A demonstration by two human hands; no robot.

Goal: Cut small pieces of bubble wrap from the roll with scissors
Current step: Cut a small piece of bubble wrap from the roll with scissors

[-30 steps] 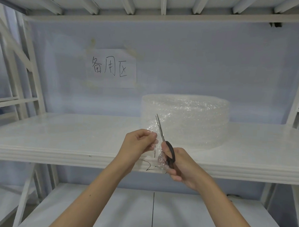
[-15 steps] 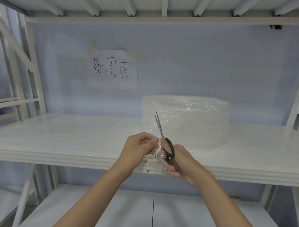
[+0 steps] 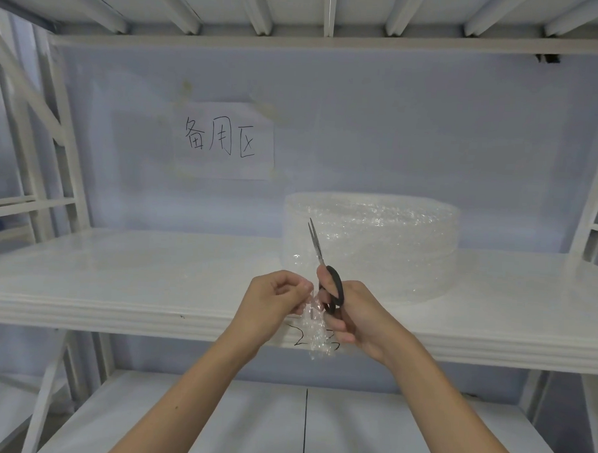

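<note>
1. Head view takes in a white shelving rack (image 3: 81, 306). Its middle shelf sits at working height, probably why the cutting happens just in front of its front edge. A paper sign (image 3: 224, 141) with handwritten characters is taped to the back wall.
2. On that shelf, right of centre, stands the bubble wrap roll (image 3: 386, 243), resting on its flat end so it stays put. It holds nothing, and no bin, box or tray for cut pieces is in view.
3. Held with its fingers through the black handles, the scissors (image 3: 323, 268) are in the right hand (image 3: 358, 318), blades nearly together and pointing up and away from the body, clear of both hands.
4. Beside it, the left hand (image 3: 270, 304) has fingers curled, pinching the top of a small bubble wrap piece (image 3: 317, 333).
5. That piece hangs between the two hands, touching both, over the shelf edge. Whether a strip joins it to the roll cannot be told.
</note>
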